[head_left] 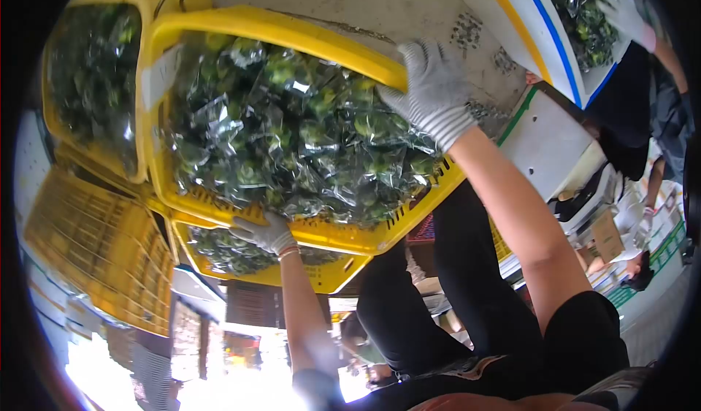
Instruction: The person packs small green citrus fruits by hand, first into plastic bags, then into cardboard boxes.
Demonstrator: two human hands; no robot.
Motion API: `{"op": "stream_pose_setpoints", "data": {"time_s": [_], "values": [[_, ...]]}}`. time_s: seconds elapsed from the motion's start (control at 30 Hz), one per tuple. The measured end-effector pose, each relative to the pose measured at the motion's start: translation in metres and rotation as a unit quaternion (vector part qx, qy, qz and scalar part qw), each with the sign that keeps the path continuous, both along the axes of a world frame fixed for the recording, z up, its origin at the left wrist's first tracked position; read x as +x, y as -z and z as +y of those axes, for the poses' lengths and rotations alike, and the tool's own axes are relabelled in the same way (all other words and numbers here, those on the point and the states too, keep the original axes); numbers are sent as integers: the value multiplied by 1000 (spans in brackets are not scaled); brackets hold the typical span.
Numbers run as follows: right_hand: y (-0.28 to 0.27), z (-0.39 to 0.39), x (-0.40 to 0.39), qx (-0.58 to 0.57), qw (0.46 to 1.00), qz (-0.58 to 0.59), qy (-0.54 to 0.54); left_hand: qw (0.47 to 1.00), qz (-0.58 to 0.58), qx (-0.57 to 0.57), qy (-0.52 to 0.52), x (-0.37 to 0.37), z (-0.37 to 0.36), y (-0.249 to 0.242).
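Observation:
A yellow plastic crate [288,37] in the upper middle is filled with dark green produce in shiny clear plastic bags [292,133]. My right hand [434,82], in a grey-white knit glove with a striped cuff, grips the crate's upper right rim, thumb on the inner side. My left hand [264,233], gloved the same way, is closed on the lower rim, its fingertips partly hidden. Beneath that rim shows another yellow crate [343,274] holding similar green bags.
A further filled yellow crate [142,82] adjoins on the left, above a tilted yellow crate [102,243]. At upper right, a co-worker's gloved hand [621,13] is over a white box [522,24] of greens. Another person [631,221] is near a cardboard box [606,234].

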State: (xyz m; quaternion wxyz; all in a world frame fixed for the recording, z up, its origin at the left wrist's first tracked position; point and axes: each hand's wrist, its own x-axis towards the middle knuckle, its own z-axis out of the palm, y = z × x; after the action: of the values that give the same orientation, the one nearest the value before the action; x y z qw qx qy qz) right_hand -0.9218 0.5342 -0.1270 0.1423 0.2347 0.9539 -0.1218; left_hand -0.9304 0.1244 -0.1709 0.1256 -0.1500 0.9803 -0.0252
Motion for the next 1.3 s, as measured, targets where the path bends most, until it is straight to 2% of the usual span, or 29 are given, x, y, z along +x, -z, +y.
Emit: {"op": "stream_pose_setpoints", "data": {"time_s": [0.03,0.1,0.3,0.37,0.4,0.5,0.63,0.77,0.9,0.97,1.0,1.03,1.07,1.1,1.17,1.2,1.23,1.27,1.3], "values": [[5,7,0,-58,994,-89,-11,1000,-14,-15,-11,0,-2,-5],[14,22,-8,-171,950,-256,-47,999,-17,-39,8,-2,-4,3],[23,34,5,-278,947,-164,-9,997,-41,-72,-2,-8,-11,10],[23,37,5,-295,939,-176,-12,993,-69,-95,-32,-17,1,9],[24,39,4,-302,936,-180,-16,990,-91,-59,-92,-22,5,6],[24,42,1,-335,921,-198,-7,984,-110,-60,-129,-33,34,-5],[22,40,0,-345,916,-205,7,991,-90,-65,-72,-28,-19,15],[22,38,-4,-311,923,-227,-14,986,-100,-59,-123,-37,21,-1],[20,32,-10,-256,940,-225,-27,978,-67,52,-189,-45,44,-15],[23,27,-6,-242,952,-189,-15,987,-56,53,-144,-35,8,3],[28,25,-2,-239,956,-169,-16,964,-38,169,-204,-33,7,2],[33,22,-1,-238,959,-150,-19,957,-33,205,-202,-35,6,-5],[22,20,-9,-218,954,-205,-5,949,-28,241,-200,-38,5,-12],[7,15,-18,-197,946,-258,5,969,-45,197,-142,-33,-5,-32],[23,12,-10,-141,961,-236,-37,956,-48,243,-157,-4,-7,-87],[22,10,-12,-99,955,-277,-39,956,-33,250,-152,28,-14,-121],[15,8,-18,-85,951,-295,-32,940,-23,267,-211,68,-19,-155],[7,2,-24,-72,946,-313,-28,965,10,218,-146,132,-40,-180],[-1,-3,-28,-59,941,-331,-25,953,41,222,-200,191,-48,-212]]}}
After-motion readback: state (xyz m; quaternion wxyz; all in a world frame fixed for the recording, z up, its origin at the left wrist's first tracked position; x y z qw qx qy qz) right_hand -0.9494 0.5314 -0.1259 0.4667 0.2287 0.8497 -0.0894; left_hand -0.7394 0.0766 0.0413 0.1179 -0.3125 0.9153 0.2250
